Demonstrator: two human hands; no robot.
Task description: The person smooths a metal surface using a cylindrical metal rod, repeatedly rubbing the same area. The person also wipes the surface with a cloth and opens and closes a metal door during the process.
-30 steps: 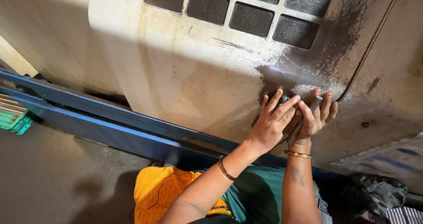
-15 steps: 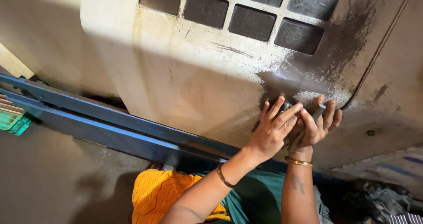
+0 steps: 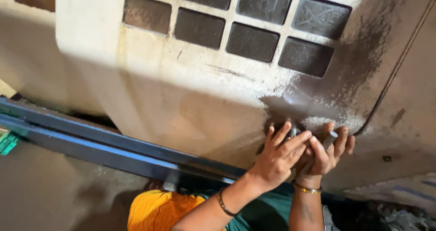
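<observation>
Together our hands press at four o'clock against the cream metal panel [image 3: 190, 108]: left hand [image 3: 277, 160] fingers spread over a small grey metal piece [image 3: 293, 131], right hand [image 3: 324, 154] curled around a dark cylindrical tool [image 3: 330, 139], just beside.

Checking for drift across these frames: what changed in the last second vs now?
Little. Both hands stay pressed together on the small grey metal piece against the dusty cream machine panel; the left hand and right hand sit slightly lower in view, mostly from the camera shifting. Grip looks unchanged. Blue rail and dark square recesses are as before.
</observation>
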